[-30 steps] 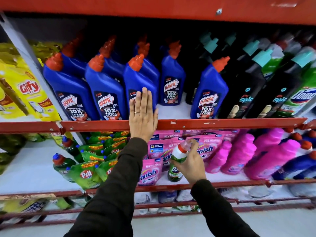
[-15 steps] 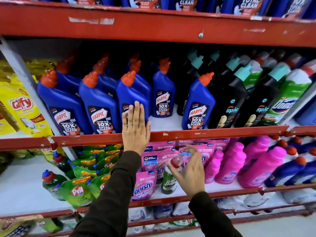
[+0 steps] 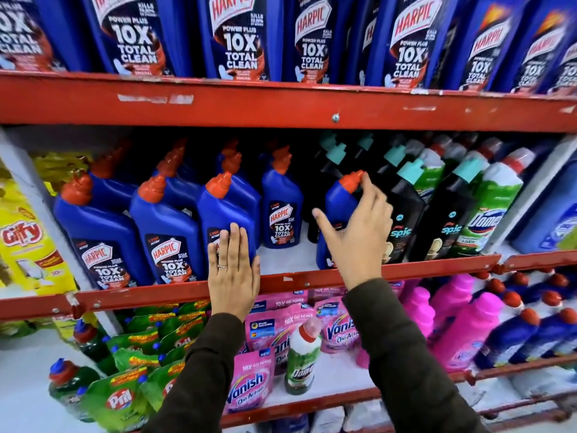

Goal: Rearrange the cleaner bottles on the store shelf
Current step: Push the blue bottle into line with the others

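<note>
Blue Harpic bottles with orange caps (image 3: 168,232) stand in rows on the middle shelf behind its red rail (image 3: 437,264). My left hand (image 3: 232,271) lies flat, fingers together, against the front of one Harpic bottle (image 3: 224,220) and the rail. One Harpic bottle (image 3: 337,201) stands alone further right, beside black bottles. My right hand (image 3: 354,235) is spread open in front of it, fingertips at its orange cap, thumb apart. A small green Domex bottle (image 3: 301,362) stands free on the lower shelf among pink pouches.
Black Spic bottles (image 3: 402,210) and large green Domex bottles (image 3: 490,210) fill the middle shelf's right. Big Harpic bottles (image 3: 237,39) line the top shelf. Below are pink bottles (image 3: 465,326), Vanish pouches (image 3: 249,385) and green Pril pouches (image 3: 118,401). Yellow Giffy packs (image 3: 25,245) sit left.
My right hand let go of the small Domex bottle on the lower shelf and rose to the lone Harpic bottle. The view tilted upward; my left hand stayed on its bottle.
</note>
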Demonstrator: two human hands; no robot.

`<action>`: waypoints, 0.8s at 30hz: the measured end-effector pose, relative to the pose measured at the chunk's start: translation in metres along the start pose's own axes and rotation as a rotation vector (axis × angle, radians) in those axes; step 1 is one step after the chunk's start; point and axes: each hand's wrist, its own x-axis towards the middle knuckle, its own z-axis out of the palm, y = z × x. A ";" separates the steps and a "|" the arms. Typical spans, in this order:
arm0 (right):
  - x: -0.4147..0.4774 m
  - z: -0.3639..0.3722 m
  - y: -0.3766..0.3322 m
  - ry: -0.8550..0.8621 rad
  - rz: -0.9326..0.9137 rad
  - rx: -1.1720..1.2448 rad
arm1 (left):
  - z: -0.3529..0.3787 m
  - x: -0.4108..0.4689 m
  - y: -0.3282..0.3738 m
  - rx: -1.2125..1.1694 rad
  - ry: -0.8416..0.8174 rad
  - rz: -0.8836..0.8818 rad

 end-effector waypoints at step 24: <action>-0.016 0.043 -0.051 -0.103 -0.177 -0.056 | -0.003 -0.001 0.000 0.031 -0.058 -0.002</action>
